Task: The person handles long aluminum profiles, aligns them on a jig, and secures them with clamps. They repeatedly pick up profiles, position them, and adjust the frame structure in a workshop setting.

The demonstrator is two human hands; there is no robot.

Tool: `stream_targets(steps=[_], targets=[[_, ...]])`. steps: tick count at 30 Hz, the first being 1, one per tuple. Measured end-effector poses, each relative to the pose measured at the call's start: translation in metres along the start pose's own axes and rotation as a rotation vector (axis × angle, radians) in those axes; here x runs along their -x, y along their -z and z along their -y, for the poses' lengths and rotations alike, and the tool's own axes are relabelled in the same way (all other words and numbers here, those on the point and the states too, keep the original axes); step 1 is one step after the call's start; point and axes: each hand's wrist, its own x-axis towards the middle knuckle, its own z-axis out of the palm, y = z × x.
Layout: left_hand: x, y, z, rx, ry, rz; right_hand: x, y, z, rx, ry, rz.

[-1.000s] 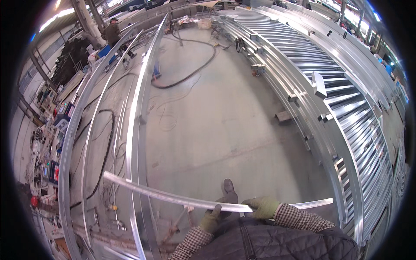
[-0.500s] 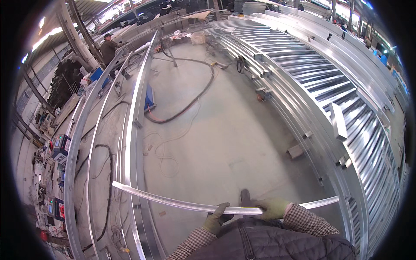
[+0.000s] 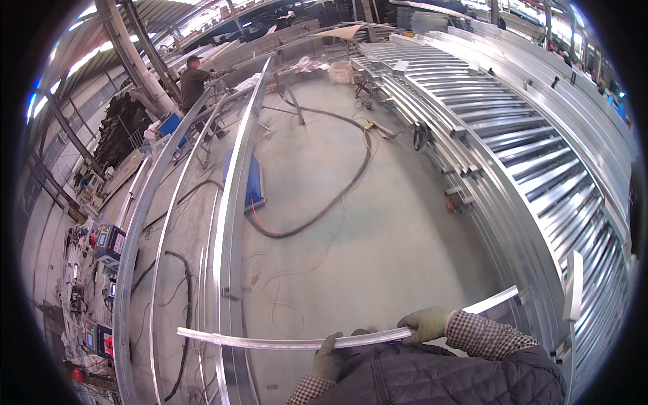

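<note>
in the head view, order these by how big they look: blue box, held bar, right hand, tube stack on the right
1. Tube stack
2. Held bar, long but thin
3. Blue box and right hand: too alike to rank; the box is partly hidden

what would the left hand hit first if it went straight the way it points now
With the metal bar in its grip, the left hand would likely meet nothing near: the way over the floor looks free, though depth is unclear.
</note>
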Motion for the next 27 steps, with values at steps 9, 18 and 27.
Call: stream_targets(steps=[9, 18, 27], targets=[[-0.200, -0.112, -0.176, 0.041, -0.020, -0.027, -0.151, 0.216, -0.031, -0.029, -0.050, -0.110], [-0.411, -0.210, -0.348, -0.315, -0.011, 0.034, -0.266, 0.393, -0.067, -0.188, -0.055, -0.276], [-0.605, -0.321, -0.468, -0.192, -0.029, -0.083, -0.406, 0.624, -0.132, -0.187, -0.061, -0.192]])
